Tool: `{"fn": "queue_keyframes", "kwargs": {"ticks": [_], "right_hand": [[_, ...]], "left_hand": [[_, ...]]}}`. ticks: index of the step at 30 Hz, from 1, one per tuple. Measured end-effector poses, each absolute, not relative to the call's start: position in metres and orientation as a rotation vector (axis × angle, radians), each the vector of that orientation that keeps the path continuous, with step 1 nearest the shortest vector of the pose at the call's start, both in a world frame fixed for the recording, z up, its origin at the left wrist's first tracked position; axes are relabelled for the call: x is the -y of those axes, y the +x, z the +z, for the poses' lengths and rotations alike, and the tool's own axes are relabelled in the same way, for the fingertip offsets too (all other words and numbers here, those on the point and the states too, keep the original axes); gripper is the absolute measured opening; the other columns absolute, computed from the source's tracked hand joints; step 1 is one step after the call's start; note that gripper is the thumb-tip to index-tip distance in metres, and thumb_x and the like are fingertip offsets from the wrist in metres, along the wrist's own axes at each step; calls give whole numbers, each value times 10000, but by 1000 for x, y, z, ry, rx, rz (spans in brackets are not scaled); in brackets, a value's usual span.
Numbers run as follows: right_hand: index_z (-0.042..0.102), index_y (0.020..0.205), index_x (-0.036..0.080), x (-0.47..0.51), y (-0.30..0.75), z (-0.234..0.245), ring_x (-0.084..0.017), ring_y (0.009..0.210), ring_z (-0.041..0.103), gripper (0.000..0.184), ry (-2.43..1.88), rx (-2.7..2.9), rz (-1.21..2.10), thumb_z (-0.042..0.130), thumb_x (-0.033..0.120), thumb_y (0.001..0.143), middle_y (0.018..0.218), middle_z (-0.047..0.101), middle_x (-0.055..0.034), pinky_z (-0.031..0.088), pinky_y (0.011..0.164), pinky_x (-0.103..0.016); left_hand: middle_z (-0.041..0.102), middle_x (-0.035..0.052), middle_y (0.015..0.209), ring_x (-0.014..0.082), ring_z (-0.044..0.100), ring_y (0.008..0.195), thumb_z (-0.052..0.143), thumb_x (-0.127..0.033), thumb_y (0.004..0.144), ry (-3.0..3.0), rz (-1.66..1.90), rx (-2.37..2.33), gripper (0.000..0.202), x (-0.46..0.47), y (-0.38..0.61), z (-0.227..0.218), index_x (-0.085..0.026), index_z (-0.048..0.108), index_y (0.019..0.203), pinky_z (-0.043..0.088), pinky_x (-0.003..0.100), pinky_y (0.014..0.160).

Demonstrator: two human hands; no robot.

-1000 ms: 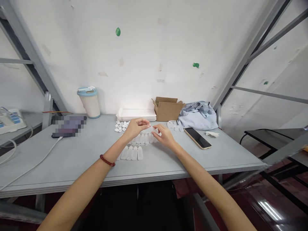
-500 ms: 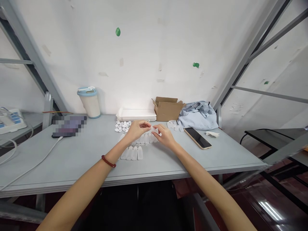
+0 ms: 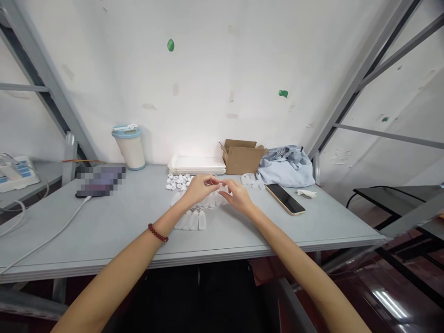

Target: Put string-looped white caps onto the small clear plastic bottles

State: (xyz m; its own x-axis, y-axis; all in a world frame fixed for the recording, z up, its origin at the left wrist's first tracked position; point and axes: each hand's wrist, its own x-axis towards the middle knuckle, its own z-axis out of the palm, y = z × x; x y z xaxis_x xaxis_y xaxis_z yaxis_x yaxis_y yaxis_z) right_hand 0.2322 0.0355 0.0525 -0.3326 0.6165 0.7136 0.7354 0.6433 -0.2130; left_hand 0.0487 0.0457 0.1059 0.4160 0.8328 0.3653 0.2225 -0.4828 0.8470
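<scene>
My left hand (image 3: 201, 189) is closed in a pinch, its thumb and fingertips meeting at the upper end of a small translucent white plastic piece (image 3: 224, 189). From the other side, my right hand (image 3: 238, 196) grips that piece between thumb and fingers. Whatever lies between the left fingertips is too small to make out. Under the hands is a row of similar translucent pieces (image 3: 211, 200), partly covered. Nearer me lies a shorter row of translucent pieces (image 3: 194, 221). Several small white caps (image 3: 176, 181) are heaped beyond my left hand.
At the back stand a stack of white trays (image 3: 197, 165), an open cardboard box (image 3: 243, 160) and crumpled blue cloth (image 3: 286, 169). More translucent pieces (image 3: 248, 179) lie before the box. A phone (image 3: 285, 200) is at right, a lidded cup (image 3: 129, 150) at left.
My left hand has shifted slightly right, closer to my right hand. Both hands stay together at the translucent piece; the things on the table have not visibly moved.
</scene>
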Motion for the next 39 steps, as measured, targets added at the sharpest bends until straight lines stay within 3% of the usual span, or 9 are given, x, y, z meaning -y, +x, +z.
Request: {"fn": "queue_keyframes", "kwargs": {"ticks": [9, 17, 24, 30, 39], "right_hand": [[604, 1126, 198, -32, 232, 55, -177, 747, 585, 252, -1011, 2061, -189, 566, 295, 896, 936, 639, -91, 478, 670, -288], [647, 995, 187, -30, 227, 59, -120, 586, 505, 242, -1090, 1966, -3, 568, 387, 882, 877, 641, -63, 433, 604, -263], [625, 815, 171, -25, 223, 71, -108, 549, 476, 308, -1179, 1709, 317, 632, 478, 782, 762, 638, -35, 416, 557, -259], [590, 804, 163, -25, 222, 75, -89, 458, 475, 419, -1153, 1437, 714, 697, 548, 678, 696, 601, -8, 396, 449, -252], [579, 768, 155, -29, 229, 79, -74, 473, 488, 444, -1090, 1253, 880, 776, 509, 588, 650, 575, 21, 463, 459, -244]], "left_hand": [[689, 30, 773, 189, 644, 777, 691, -283, 644, 1831, 1031, -813, 163, -53, 48, 99, -163, 661, 752, 508, 325, 757], [717, 26, 806, 197, 657, 791, 610, -268, 731, 2037, 1020, -887, 132, -50, 44, 104, -185, 694, 789, 510, 318, 762], [710, 60, 1005, 220, 644, 903, 491, -239, 845, 2526, 1004, -932, 282, -52, 44, 94, -214, 689, 1044, 496, 335, 801], [617, 106, 1241, 262, 582, 1093, 504, -258, 870, 2741, 871, -873, 394, -47, 43, 94, -191, 572, 1252, 462, 389, 910], [623, 111, 1153, 269, 573, 1064, 517, -299, 892, 2775, 856, -898, 272, -41, 46, 96, -192, 613, 1123, 475, 396, 862]]}}
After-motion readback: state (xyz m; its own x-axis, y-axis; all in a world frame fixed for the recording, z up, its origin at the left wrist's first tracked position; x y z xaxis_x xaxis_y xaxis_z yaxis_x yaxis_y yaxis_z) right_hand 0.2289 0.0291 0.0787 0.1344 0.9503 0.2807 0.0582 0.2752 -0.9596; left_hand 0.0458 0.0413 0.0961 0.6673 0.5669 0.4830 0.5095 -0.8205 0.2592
